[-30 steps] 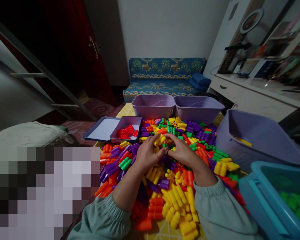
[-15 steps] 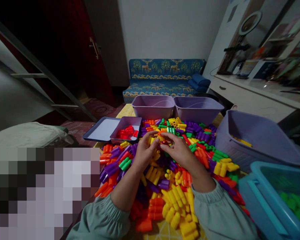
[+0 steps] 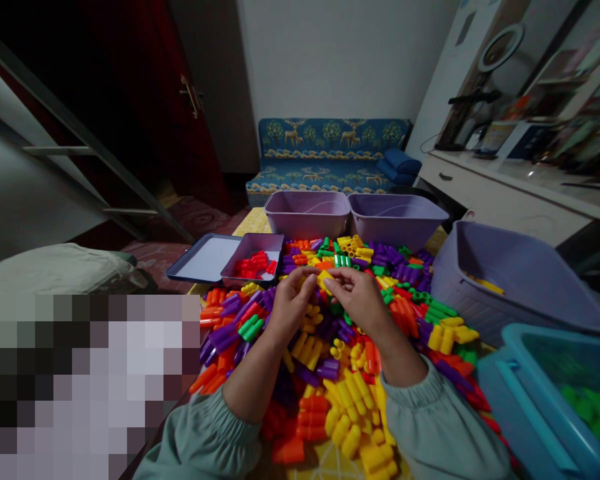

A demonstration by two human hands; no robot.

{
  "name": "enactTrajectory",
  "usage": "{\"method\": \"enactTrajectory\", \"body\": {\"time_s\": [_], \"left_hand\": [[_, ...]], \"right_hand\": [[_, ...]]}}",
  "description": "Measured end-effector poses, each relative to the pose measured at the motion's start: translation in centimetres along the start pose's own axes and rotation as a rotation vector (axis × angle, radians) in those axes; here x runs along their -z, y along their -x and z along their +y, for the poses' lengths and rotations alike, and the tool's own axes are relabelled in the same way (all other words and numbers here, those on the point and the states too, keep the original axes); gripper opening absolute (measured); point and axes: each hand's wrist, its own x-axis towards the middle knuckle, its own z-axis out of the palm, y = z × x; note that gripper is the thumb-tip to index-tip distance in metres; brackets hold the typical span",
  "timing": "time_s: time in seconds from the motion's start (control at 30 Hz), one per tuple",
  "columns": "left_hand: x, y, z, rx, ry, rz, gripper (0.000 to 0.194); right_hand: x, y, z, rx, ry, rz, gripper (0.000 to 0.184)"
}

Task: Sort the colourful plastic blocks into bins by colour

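Just above a heap of plastic building blocks, my two hands meet around a yellow block (image 3: 325,281). My right hand (image 3: 359,295) pinches it, with the thumb on its near face. My left hand (image 3: 291,299) is closed at the block's left side, fingers curled and thumb pressed in; its fingertips are partly hidden. Beneath and around both hands lie loose purple blocks (image 3: 225,337), orange blocks (image 3: 311,419), yellow blocks (image 3: 355,393) and green blocks (image 3: 251,328).
A lilac box (image 3: 253,241) with red blocks stands at the left by a lid-like tray (image 3: 205,259). Two lilac bins (image 3: 307,217) line the back, another lilac bin (image 3: 520,280) stands right, and a blue bin (image 3: 525,400) with green pieces is at near right.
The right hand's fingers have closed in on the yellow block, which now shows more clearly between the hands. Both hands stay in nearly the same place.
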Motion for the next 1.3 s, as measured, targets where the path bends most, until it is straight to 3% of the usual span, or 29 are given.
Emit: {"method": "enactTrajectory", "body": {"time_s": [0.2, 0.43, 0.6, 0.67, 0.73, 0.9, 0.97, 1.1, 1.3], "left_hand": [[0.1, -0.1, -0.2, 0.028, -0.021, -0.007, 0.031], [-0.1, 0.1, 0.4, -0.042, -0.132, -0.002, 0.028], [0.0, 0.0, 0.1, -0.025, -0.103, 0.003, 0.021], [0.1, 0.0, -0.1, -0.016, -0.089, 0.009, 0.02], [0.2, 0.0, -0.1, 0.001, -0.08, 0.021, 0.02], [0.0, 0.0, 0.1, 0.03, -0.062, 0.034, 0.021], [0.0, 0.0, 0.1, 0.033, -0.06, 0.029, 0.022], [0.0, 0.0, -0.1, 0.035, -0.066, 0.026, 0.021], [0.2, 0.0, -0.2, 0.029, -0.112, 0.043, 0.024]], "right_hand": [[0.0, -0.1, -0.2, -0.052, -0.148, 0.03, 0.026], [-0.2, 0.0, 0.1, -0.026, -0.151, -0.041, 0.023], [0.9, -0.2, 0.1, -0.072, -0.144, -0.037, 0.023], [2.0, -0.5, -0.1, -0.07, -0.179, 0.033, 0.026], [3.4, -0.9, -0.4, -0.048, -0.27, 0.184, 0.031], [8.1, -1.5, -0.7, 0.134, -0.718, 0.776, 0.018], [10.0, -1.4, -0.5, 0.156, -0.852, 0.931, 0.008], [11.9, -0.9, 0.3, 0.131, -0.865, 1.001, 0.018], [11.2, -0.8, 0.1, 0.03, -0.871, 0.931, 0.02]]}}
